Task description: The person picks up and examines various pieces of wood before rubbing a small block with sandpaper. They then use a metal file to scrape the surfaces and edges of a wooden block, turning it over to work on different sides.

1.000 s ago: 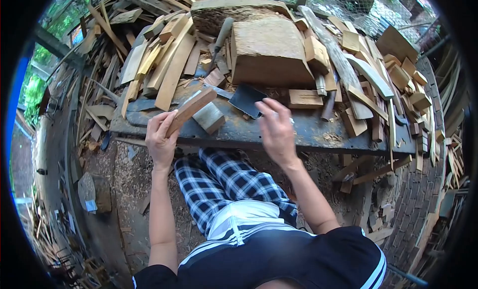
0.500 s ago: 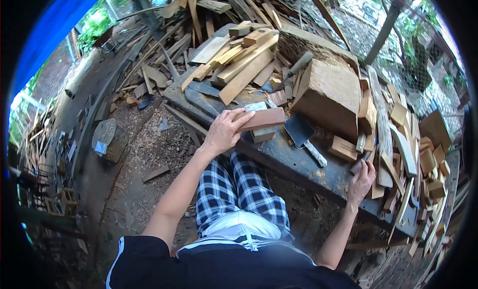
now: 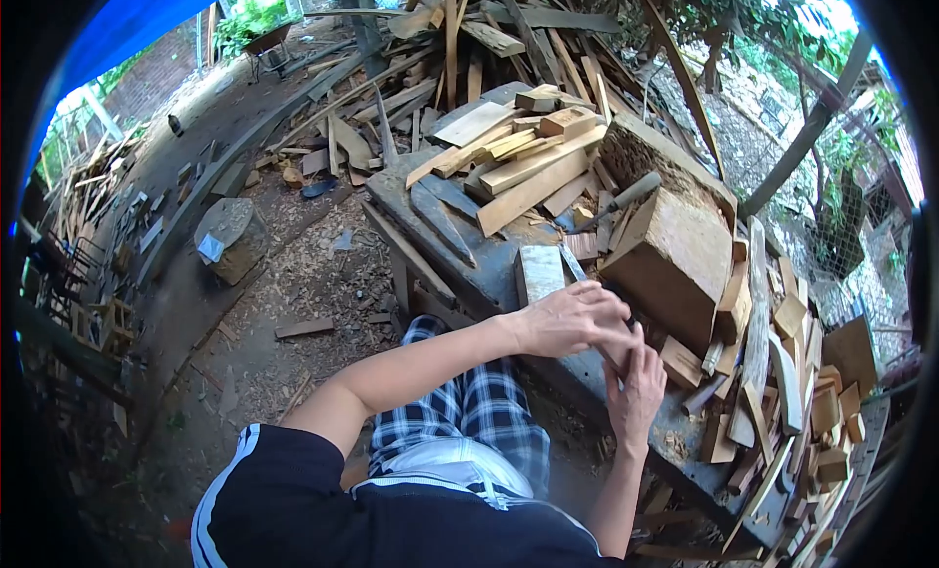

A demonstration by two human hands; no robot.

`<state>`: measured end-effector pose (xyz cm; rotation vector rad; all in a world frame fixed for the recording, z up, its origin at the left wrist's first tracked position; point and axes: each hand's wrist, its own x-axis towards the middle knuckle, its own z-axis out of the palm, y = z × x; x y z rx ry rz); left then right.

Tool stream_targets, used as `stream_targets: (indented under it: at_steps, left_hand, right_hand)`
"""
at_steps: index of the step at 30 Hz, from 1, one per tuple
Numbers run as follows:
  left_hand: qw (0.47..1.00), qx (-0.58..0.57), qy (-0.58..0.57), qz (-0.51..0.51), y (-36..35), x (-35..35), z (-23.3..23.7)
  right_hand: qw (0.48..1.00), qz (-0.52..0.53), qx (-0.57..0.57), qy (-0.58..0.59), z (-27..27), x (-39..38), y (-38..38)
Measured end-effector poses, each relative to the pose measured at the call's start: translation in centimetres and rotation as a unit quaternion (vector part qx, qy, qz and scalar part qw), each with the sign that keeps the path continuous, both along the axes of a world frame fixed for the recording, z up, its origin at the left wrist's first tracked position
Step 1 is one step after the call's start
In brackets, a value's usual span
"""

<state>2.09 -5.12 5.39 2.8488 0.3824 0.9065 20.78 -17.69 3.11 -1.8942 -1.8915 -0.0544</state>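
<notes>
Hands meet over the near edge of the workbench (image 3: 460,265), head view only. Left hand (image 3: 572,319) reaches across the body, fingers curled down and bunched together over something. Right hand (image 3: 636,392) rises from below, back to camera, fingers (image 3: 626,358) pressed together and pointing up into the left palm. The two hands touch. Between them a sliver of a dark object (image 3: 631,324) shows (too covered to tell what it is, or which hand actually grips it). It sits at the bench's near edge, just beside the lower corner of the big wood block (image 3: 675,260). Pale block (image 3: 540,272) lies on the bench just left of the left hand, apart from it. Long-handled tool (image 3: 626,195) rests against the top of the big block, well clear of both hands. Plank stack (image 3: 528,162) sits at the far end of the bench, with offcuts (image 3: 782,363) heaped to the right. Stump (image 3: 233,238) stands on the ground, well apart. My read on doing this well: one hand should own the grip fully, thumb wrapped, not fingertips only. Wrists should ride above the bench edge, not drag on it. The grab should stay clear of the loose scraps by the block corner, which could tip or snag. Eyes belong on the hands, since the left forearm masks much of the spot.
</notes>
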Motion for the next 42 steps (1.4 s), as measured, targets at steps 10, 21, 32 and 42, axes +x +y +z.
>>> stream_targets:
  at_steps: [10, 21, 32, 42]
  left_hand:
    - [0.92, -0.067, -0.005, 0.385, 17.2, -9.1, -4.1]
    - [0.864, -0.019, -0.028, 0.503, 24.8, -13.3, -3.9]
    - [0.663, -0.54, -0.403, 0.327, 20.5, -20.1, -0.3]
    - [0.847, -0.062, -0.106, 0.517, 15.6, -19.2, -7.5]
  right_hand:
    - [0.968, -0.233, 0.049, -0.075, -6.0, 8.2, -5.3]
    - [0.953, -0.275, 0.091, -0.086, -7.3, 7.1, -4.0]
    - [0.948, -0.289, 0.102, -0.088, -7.4, 6.8, -3.9]
    - [0.933, -0.312, 0.147, -0.101, -8.9, 7.2, -4.1]
